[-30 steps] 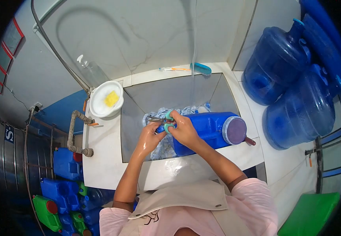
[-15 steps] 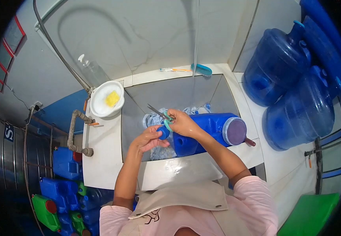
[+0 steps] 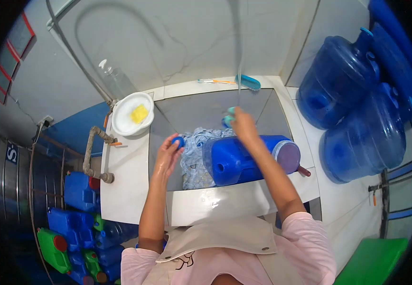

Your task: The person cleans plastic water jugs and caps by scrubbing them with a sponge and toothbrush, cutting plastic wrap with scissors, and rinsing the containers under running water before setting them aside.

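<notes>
At the left of the bench (image 3: 123, 190), the white basin (image 3: 116, 124) holds the yellow sponge (image 3: 139, 114). Next comes the left hand (image 3: 166, 156), which has drawn away from the right one and now sits over the left side of the sink (image 3: 201, 107), its fingers pinched on the blue cap (image 3: 179, 141). Crumpled pale-blue material (image 3: 194, 159) lies below and to the right of it in the sink. The blue container (image 3: 229, 153) lies on this pile, its small round opening (image 3: 220, 167) uncovered; with both hands lifted off to either side, more of its near end shows. The right hand (image 3: 245, 127) has swung up toward the back of the sink, near the thin stream of water (image 3: 239, 85), its fingers closed on the teal-handled scissors (image 3: 230, 119); they are blurred, and I cannot tell how the blades stand. So cap and scissors are now well apart, one in each hand. At the far right, two large water bottles (image 3: 336, 85) (image 3: 365, 135) stand beside the sink.
</notes>
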`<state>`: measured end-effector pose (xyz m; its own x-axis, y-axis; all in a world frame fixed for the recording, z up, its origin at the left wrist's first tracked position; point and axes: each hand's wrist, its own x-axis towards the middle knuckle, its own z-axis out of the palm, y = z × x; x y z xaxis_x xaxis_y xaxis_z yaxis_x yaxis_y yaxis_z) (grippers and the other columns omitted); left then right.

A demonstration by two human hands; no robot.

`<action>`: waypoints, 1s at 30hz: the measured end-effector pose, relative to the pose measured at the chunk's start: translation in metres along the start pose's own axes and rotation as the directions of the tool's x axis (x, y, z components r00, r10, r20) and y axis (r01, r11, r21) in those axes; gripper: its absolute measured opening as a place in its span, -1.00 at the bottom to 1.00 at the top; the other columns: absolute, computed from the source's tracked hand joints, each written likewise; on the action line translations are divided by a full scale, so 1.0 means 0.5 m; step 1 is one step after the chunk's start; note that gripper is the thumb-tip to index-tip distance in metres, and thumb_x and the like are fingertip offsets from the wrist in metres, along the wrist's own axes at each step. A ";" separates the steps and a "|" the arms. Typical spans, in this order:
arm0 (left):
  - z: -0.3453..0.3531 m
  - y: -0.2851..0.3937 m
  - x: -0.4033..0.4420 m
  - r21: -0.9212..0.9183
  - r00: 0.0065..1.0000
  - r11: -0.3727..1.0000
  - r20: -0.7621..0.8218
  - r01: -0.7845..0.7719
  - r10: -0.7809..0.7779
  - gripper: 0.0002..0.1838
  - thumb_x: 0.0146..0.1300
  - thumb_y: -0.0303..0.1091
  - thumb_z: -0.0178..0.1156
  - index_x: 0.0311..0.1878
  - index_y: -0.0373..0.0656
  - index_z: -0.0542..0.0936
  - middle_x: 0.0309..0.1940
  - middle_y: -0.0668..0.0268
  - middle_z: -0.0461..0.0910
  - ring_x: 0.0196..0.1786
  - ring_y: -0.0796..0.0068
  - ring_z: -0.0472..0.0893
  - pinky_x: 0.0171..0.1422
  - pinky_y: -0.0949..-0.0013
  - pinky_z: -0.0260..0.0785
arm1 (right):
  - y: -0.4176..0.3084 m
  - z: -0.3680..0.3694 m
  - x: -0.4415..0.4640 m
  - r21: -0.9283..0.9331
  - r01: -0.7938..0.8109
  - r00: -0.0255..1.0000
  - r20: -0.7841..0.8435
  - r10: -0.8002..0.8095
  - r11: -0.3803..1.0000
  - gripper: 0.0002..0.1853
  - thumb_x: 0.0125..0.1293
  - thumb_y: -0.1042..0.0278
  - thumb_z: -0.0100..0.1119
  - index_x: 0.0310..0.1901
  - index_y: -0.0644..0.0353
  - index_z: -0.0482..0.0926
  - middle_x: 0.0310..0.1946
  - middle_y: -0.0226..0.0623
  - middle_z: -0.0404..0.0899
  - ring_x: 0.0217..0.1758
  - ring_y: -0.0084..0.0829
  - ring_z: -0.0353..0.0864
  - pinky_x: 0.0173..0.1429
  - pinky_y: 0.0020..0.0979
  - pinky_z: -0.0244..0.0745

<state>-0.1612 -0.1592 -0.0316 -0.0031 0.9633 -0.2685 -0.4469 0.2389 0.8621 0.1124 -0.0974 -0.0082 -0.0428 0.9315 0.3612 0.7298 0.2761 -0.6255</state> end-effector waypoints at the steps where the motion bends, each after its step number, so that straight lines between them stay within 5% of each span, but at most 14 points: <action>1: -0.035 0.012 -0.003 0.101 0.989 0.992 -0.125 -0.069 0.082 -0.65 0.26 -0.47 0.13 0.12 -0.22 0.44 -0.13 0.28 0.50 -0.17 0.57 0.52 -0.17 0.51 0.50 | 0.031 -0.023 0.003 -0.068 -0.085 0.995 0.038 0.088 0.994 -0.70 0.13 0.38 0.15 -0.11 0.30 0.44 -0.33 0.08 0.59 -0.22 0.10 0.57 -0.13 -0.06 0.46; 5: -0.251 0.025 0.002 0.463 0.850 0.871 -0.383 -0.162 0.362 -0.61 0.20 -0.43 0.20 0.11 -0.29 0.45 -0.26 0.29 0.53 -0.28 0.60 0.54 -0.28 0.56 0.48 | 0.143 -0.172 -0.039 -0.255 -0.319 0.932 0.089 0.350 0.913 -0.59 0.22 0.13 0.07 -0.05 0.31 0.49 -0.24 0.15 0.57 -0.11 0.05 0.57 -0.04 -0.06 0.44; 7: -0.373 0.007 0.022 0.678 0.800 0.733 -0.410 -0.054 0.438 -0.63 0.17 -0.42 0.23 0.04 -0.30 0.50 -0.31 0.32 0.54 -0.37 0.63 0.53 -0.40 0.60 0.43 | 0.202 -0.245 -0.089 -0.341 -0.330 0.931 0.035 0.363 0.880 -0.65 0.24 0.10 0.09 -0.17 0.27 0.54 -0.35 -0.05 0.61 -0.27 -0.21 0.63 -0.16 -0.26 0.44; 9: -0.392 0.016 0.001 0.671 0.780 0.741 -0.453 -0.019 0.431 -0.67 0.17 -0.38 0.23 -0.01 -0.31 0.53 -0.29 0.26 0.55 -0.32 0.55 0.54 -0.32 0.51 0.44 | 0.244 -0.294 -0.133 0.103 -0.506 0.838 0.292 0.460 0.856 -0.66 0.31 0.08 0.05 -0.18 0.25 0.52 -0.31 -0.13 0.63 -0.22 -0.33 0.61 -0.05 -0.33 0.44; 11: -0.394 0.013 -0.004 0.658 0.769 0.753 -0.482 0.002 0.419 -0.70 0.17 -0.35 0.23 -0.06 -0.31 0.56 -0.27 0.20 0.55 -0.27 0.46 0.55 -0.24 0.41 0.45 | 0.213 -0.303 -0.156 0.146 -0.525 0.833 0.288 0.472 0.838 -0.67 0.32 0.08 0.05 -0.20 0.23 0.51 -0.31 -0.20 0.62 -0.21 -0.44 0.57 -0.04 -0.40 0.40; 13: -0.376 0.007 -0.010 0.991 0.484 0.126 -0.131 0.044 0.865 -0.74 0.21 -0.31 0.16 -0.16 -0.32 0.58 -0.19 0.05 0.54 -0.11 0.22 0.52 0.02 0.20 0.36 | 0.171 -0.305 -0.160 0.185 -0.550 0.824 0.276 0.494 0.814 -0.68 0.34 0.08 0.04 -0.22 0.22 0.50 -0.32 -0.27 0.61 -0.20 -0.54 0.52 -0.02 -0.47 0.37; 14: -0.344 -0.003 -0.007 0.977 0.391 0.146 -0.198 0.158 0.899 -0.72 0.25 -0.28 0.08 -0.16 -0.33 0.56 -0.12 -0.04 0.51 0.01 0.06 0.44 0.19 0.10 0.20 | 0.148 -0.296 -0.160 0.219 -0.522 0.840 0.298 0.452 0.825 -0.68 0.33 0.08 0.05 -0.22 0.22 0.49 -0.31 -0.25 0.61 -0.17 -0.53 0.53 0.01 -0.49 0.35; 17: -0.170 -0.012 -0.020 0.843 0.504 0.335 -0.090 -0.420 0.859 -0.73 0.34 -0.30 -0.03 -0.13 -0.31 0.54 -0.16 0.08 0.53 -0.02 0.16 0.47 0.16 0.24 0.24 | 0.068 -0.268 -0.154 0.305 -0.468 0.863 0.362 0.353 0.829 -0.69 0.33 0.12 0.06 -0.18 0.25 0.46 -0.25 -0.19 0.62 -0.11 -0.50 0.53 0.04 -0.52 0.32; 18: -0.068 0.001 -0.062 0.712 0.658 0.498 -0.067 -0.496 0.750 -0.72 0.37 -0.29 -0.06 -0.12 -0.30 0.54 -0.18 0.12 0.53 -0.03 0.27 0.48 0.12 0.30 0.27 | 0.029 -0.255 -0.156 0.348 -0.450 0.870 0.378 0.316 0.822 -0.70 0.33 0.15 0.07 -0.16 0.27 0.46 -0.20 -0.17 0.62 -0.08 -0.50 0.53 0.05 -0.52 0.33; 21: 0.107 -0.052 -0.094 0.572 0.820 0.619 0.184 -0.538 0.542 -0.72 0.36 -0.28 -0.02 -0.07 -0.29 0.53 -0.11 0.13 0.55 -0.02 0.28 0.52 0.11 0.35 0.32 | -0.028 -0.201 -0.160 0.408 -0.407 0.880 0.416 0.231 0.817 -0.70 0.35 0.19 0.05 -0.08 0.27 0.41 -0.11 -0.17 0.61 -0.05 -0.52 0.52 0.08 -0.53 0.33; 23: 0.172 -0.088 -0.101 0.468 0.786 0.632 0.334 -0.617 0.520 -0.75 0.32 -0.34 0.04 -0.05 -0.30 0.52 -0.09 0.11 0.55 0.03 0.24 0.52 0.14 0.32 0.31 | -0.046 -0.157 -0.170 0.461 -0.405 0.882 0.424 0.206 0.789 -0.70 0.36 0.20 0.05 -0.06 0.27 0.39 -0.10 -0.18 0.60 -0.03 -0.51 0.52 0.09 -0.52 0.33; 26: 0.181 -0.143 -0.098 0.468 0.780 0.624 0.364 -0.625 0.508 -0.73 0.30 -0.35 0.07 -0.02 -0.31 0.52 -0.06 0.10 0.55 0.04 0.24 0.52 0.16 0.31 0.30 | -0.056 -0.082 -0.225 0.622 -0.328 0.939 0.298 0.172 0.711 -0.68 0.33 0.19 0.10 -0.06 0.24 0.38 -0.05 -0.18 0.57 0.00 -0.43 0.52 0.14 -0.46 0.32; 28: 0.168 -0.164 -0.103 0.501 0.768 0.606 0.222 -0.619 0.601 -0.71 0.30 -0.35 0.06 0.03 -0.30 0.51 -0.04 0.09 0.54 0.06 0.23 0.51 0.19 0.32 0.29 | -0.080 -0.029 -0.269 0.508 0.075 0.991 -0.137 -0.006 0.858 -0.64 0.27 0.14 0.17 -0.06 0.20 0.37 -0.04 -0.22 0.55 0.01 -0.33 0.54 0.10 -0.38 0.36; 30: 0.158 -0.175 -0.106 0.498 0.784 0.639 0.148 -0.586 0.603 -0.70 0.31 -0.35 0.05 0.04 -0.29 0.51 -0.03 0.09 0.54 0.07 0.23 0.51 0.20 0.32 0.28 | -0.105 0.031 -0.280 0.459 0.070 0.974 -0.222 0.038 0.886 -0.61 0.24 0.12 0.19 -0.06 0.20 0.37 -0.06 -0.21 0.55 0.00 -0.28 0.55 0.07 -0.34 0.37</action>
<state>-0.0510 -0.2217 -0.0589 -0.1392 0.9172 0.3733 0.1614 -0.3509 0.9224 0.0693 -0.2387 -0.0366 0.1371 0.8656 0.4816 0.3302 0.4185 -0.8461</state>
